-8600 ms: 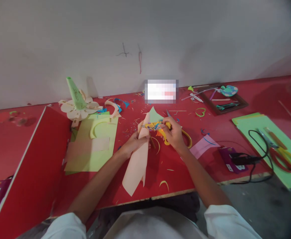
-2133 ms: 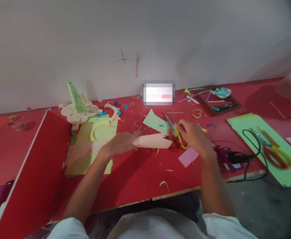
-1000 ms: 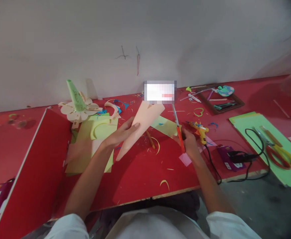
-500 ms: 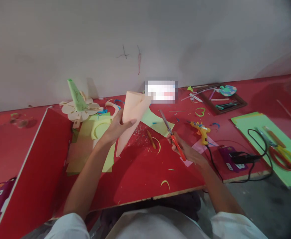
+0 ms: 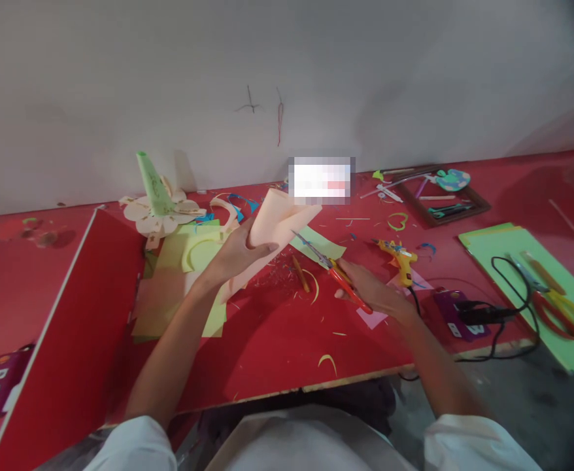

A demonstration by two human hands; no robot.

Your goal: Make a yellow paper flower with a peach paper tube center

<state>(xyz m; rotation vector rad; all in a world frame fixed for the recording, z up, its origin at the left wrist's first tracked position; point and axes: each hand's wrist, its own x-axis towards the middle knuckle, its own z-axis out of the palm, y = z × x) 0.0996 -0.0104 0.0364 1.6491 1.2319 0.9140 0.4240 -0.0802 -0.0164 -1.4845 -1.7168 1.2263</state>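
A curled sheet of peach paper (image 5: pixel 273 222) is gripped by my left hand (image 5: pixel 235 252), its thumb pressed on the front face and its fingers behind. The sheet is held up over the table and tilts to the right. My right hand (image 5: pixel 363 282) is closed round the handles of red-and-yellow scissors (image 5: pixel 338 275). The scissor blades point up and left, with the tip close to the paper's right side; whether they touch I cannot tell. Below lie a pale green sheet (image 5: pixel 323 242) and a brown stick-like tool (image 5: pixel 301 275).
A yellow glue gun (image 5: pixel 401 260) and purple power box (image 5: pixel 458 317) with a black cable lie right. Farther right are scissors (image 5: pixel 556 307) on green sheets (image 5: pixel 503 245). A red divider (image 5: pixel 81 314) stands left, near yellow sheets (image 5: pixel 162 301) and a green paper cone (image 5: pixel 153 186).
The peach paper has tilted and shifted right in my left hand. The scissors have turned, bringing their tip left and slightly down, nearer the paper. The whole view has shifted slightly.
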